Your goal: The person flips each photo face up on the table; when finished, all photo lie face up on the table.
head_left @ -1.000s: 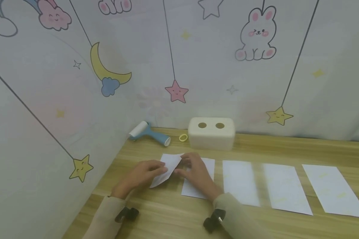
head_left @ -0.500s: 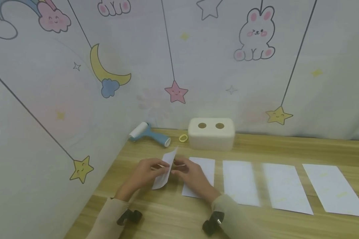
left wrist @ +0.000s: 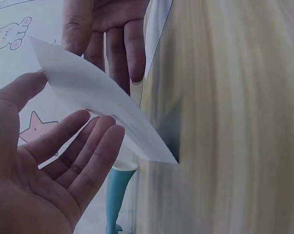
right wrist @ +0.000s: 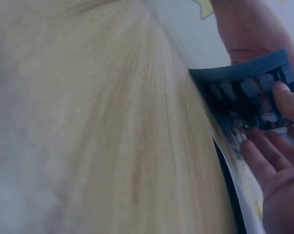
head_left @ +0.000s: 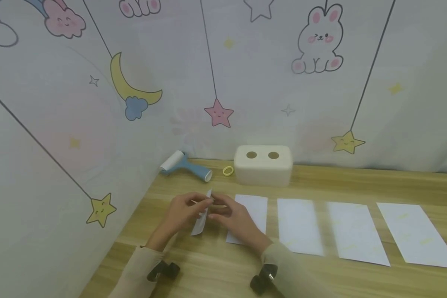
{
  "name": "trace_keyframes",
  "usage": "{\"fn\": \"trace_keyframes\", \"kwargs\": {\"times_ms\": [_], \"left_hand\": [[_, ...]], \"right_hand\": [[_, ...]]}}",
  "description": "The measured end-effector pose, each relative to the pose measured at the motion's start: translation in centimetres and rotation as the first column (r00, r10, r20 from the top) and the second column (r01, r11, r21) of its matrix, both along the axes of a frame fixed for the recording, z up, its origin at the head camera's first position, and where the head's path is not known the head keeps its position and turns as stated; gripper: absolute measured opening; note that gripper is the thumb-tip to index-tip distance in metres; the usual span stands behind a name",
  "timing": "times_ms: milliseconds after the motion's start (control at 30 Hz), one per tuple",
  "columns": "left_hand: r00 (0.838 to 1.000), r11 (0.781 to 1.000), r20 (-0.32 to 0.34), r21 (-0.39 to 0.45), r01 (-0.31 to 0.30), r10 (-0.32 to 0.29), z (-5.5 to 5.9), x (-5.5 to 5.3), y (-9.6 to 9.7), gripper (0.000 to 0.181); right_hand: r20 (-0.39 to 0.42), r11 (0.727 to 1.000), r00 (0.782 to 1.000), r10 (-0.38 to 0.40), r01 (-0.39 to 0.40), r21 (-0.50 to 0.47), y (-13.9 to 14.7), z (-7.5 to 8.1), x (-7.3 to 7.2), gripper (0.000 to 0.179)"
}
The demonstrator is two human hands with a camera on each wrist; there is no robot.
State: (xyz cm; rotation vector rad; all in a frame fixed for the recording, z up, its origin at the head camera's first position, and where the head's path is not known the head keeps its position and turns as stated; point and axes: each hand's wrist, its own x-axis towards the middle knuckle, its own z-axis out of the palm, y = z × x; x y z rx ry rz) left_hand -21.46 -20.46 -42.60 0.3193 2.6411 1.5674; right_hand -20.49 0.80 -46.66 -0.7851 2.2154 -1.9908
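Observation:
A photo print (head_left: 200,225) stands tilted on edge between my two hands above the table. Its plain white back (left wrist: 88,87) faces the left wrist camera, and its dark blue picture side (right wrist: 239,90) shows in the right wrist view. My left hand (head_left: 184,211) holds the print by its edges, thumb on one edge and fingertips along the other. From the opposite side my right hand (head_left: 236,217) pinches it, with the thumb (right wrist: 285,97) on the picture. Just under the right hand lies another white-backed sheet (head_left: 255,207), partly covered.
Several more white sheets (head_left: 299,225) lie face down in a row to the right. Behind stand a cream box with two holes (head_left: 263,169), a yellow ring (head_left: 228,171) and a blue-handled lint roller (head_left: 188,165). A patterned cloth wall (head_left: 164,136) borders the table.
The print has turned from lying slanted to nearly edge-on to the head camera. My right hand has moved left, closer to the left hand.

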Motion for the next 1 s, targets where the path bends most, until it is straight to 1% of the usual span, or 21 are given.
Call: {"fn": "trace_keyframes", "kwargs": {"times_ms": [167, 300, 367, 500, 667, 767, 867, 1000], "left_hand": [[1.000, 1.000, 0.020, 0.020, 0.002, -0.002, 0.3, 0.1, 0.1, 0.035], [1.000, 0.999, 0.018, 0.031, -0.025, 0.025, 1.0, 0.2, -0.3, 0.031], [0.999, 0.998, 0.021, 0.035, -0.050, 0.050, 1.4, 0.2, -0.5, 0.030], [0.998, 0.997, 0.028, 0.046, -0.054, 0.053, 2.1, 0.1, -0.8, 0.030], [0.998, 0.997, 0.032, 0.051, -0.060, 0.058, 2.7, 0.0, -1.4, 0.032], [0.996, 0.994, 0.058, 0.083, -0.069, 0.064, 2.9, -0.1, -1.8, 0.033], [0.995, 0.988, 0.082, 0.137, -0.068, 0.057, 3.0, -0.2, -2.3, 0.034], [0.995, 0.980, 0.091, 0.188, -0.057, 0.040, 2.8, -0.6, -3.1, 0.034]], "right_hand": [[0.038, 0.999, 0.999, 0.006, -0.004, -0.048, -0.2, -0.1, 0.0, 0.061], [0.071, 0.995, 0.997, 0.022, -0.014, -0.102, -0.7, -0.2, 0.1, 0.059], [0.086, 0.994, 0.996, 0.019, -0.010, -0.112, -0.8, -0.3, 0.1, 0.057], [0.102, 0.997, 0.995, -0.006, 0.014, -0.079, -0.9, -0.5, 0.2, 0.053], [0.109, 0.999, 0.994, -0.021, 0.026, -0.037, -1.2, -0.6, 0.5, 0.053], [0.108, 0.999, 0.993, -0.049, 0.051, -0.016, -1.5, -0.8, 0.4, 0.053], [0.117, 0.995, 0.989, -0.095, 0.096, 0.000, -1.6, -0.9, 0.2, 0.052], [0.132, 0.990, 0.982, -0.138, 0.142, -0.020, -1.6, -1.0, 0.0, 0.050]]}}
